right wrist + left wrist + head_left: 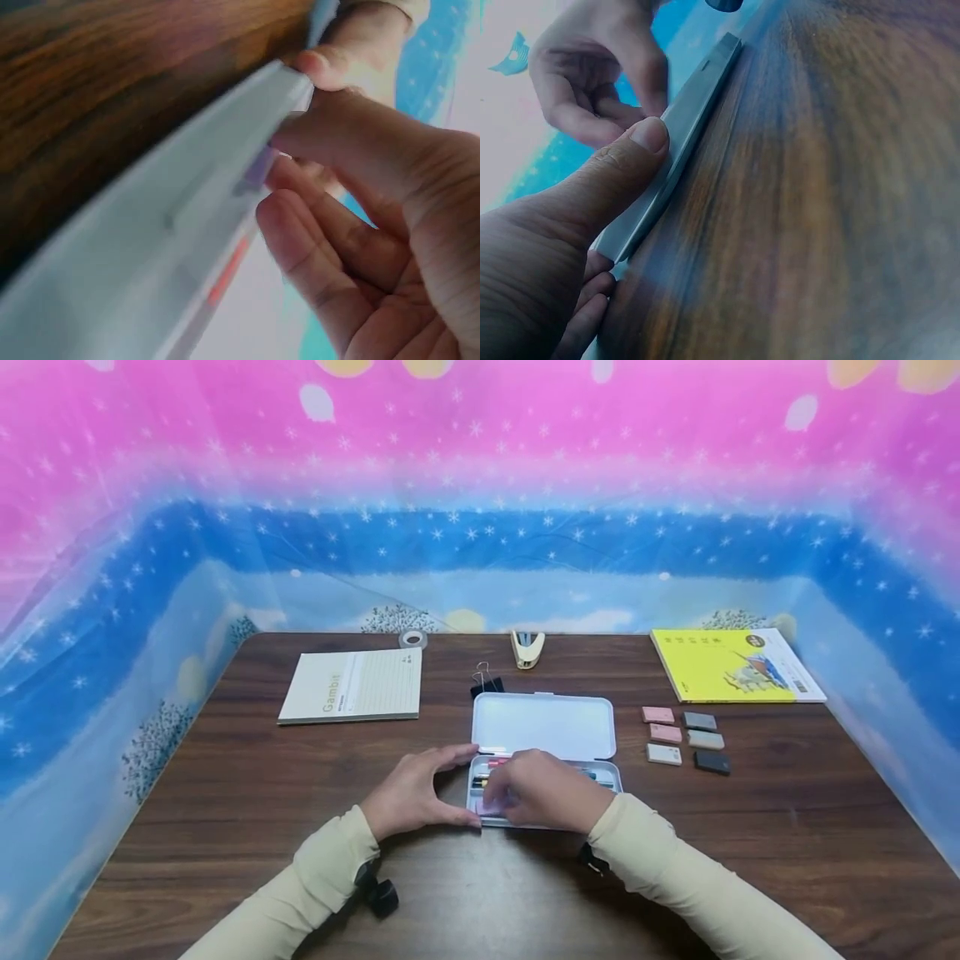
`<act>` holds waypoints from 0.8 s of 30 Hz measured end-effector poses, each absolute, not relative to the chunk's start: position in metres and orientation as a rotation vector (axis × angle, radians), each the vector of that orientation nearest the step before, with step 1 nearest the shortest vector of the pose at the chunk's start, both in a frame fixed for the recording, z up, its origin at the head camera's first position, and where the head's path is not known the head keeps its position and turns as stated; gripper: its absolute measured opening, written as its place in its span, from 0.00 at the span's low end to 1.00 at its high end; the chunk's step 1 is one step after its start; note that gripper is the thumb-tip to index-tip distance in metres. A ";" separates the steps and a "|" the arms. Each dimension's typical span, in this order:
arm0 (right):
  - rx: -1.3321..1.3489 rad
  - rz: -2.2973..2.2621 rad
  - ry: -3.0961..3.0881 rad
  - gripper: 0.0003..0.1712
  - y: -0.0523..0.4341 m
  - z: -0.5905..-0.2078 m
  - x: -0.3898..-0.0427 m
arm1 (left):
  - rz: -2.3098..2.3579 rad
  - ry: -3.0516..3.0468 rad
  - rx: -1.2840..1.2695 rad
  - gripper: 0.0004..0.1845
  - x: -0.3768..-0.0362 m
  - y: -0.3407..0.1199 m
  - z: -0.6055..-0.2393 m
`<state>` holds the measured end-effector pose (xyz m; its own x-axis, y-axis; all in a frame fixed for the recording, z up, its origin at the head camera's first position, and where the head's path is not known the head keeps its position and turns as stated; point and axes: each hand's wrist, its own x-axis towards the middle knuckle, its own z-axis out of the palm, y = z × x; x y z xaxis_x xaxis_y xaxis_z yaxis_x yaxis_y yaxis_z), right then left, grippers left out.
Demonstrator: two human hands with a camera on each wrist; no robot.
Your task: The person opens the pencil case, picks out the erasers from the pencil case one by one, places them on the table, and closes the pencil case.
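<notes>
A white pencil case lies with its lid swung back, pens and other slim items in its tray. My left hand grips the left end of the case, thumb at the front corner and fingers at the back. In the left wrist view the left thumb presses along the case's side wall. My right hand reaches down into the front left of the tray. Its thumb and fingers pinch a small lilac eraser, partly hidden by the fingers.
Several small erasers in pink, white, grey and black lie right of the case. A yellow book, a stapler, a black binder clip, a tape roll and a notebook sit farther back.
</notes>
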<state>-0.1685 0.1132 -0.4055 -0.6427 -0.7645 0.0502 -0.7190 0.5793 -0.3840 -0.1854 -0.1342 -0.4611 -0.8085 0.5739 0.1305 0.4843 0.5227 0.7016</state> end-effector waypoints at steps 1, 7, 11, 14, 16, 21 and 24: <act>-1.257 -0.598 2.688 0.10 0.118 -0.403 -0.169 | 1.156 2.639 0.923 0.52 -0.185 -0.134 -0.462; -1.002 -0.752 2.851 0.16 0.188 -0.382 -0.167 | 1.155 2.642 0.919 0.53 -0.184 -0.133 -0.461; -0.765 -0.680 2.956 0.16 0.248 -0.388 -0.166 | 1.144 2.647 0.907 0.53 -0.184 -0.133 -0.460; -0.638 -0.610 2.989 0.14 0.284 -0.400 -0.163 | 1.137 2.646 0.905 0.53 -0.184 -0.132 -0.459; -0.566 -0.580 2.989 0.14 0.299 -0.408 -0.160 | 1.139 2.641 0.897 0.53 -0.184 -0.132 -0.459; -0.474 -0.570 2.970 0.13 0.317 -0.420 -0.159 | 1.145 2.631 0.875 0.53 -0.184 -0.133 -0.459; -0.459 -0.568 2.963 0.13 0.321 -0.422 -0.159 | 1.146 2.628 0.867 0.53 -0.183 -0.133 -0.459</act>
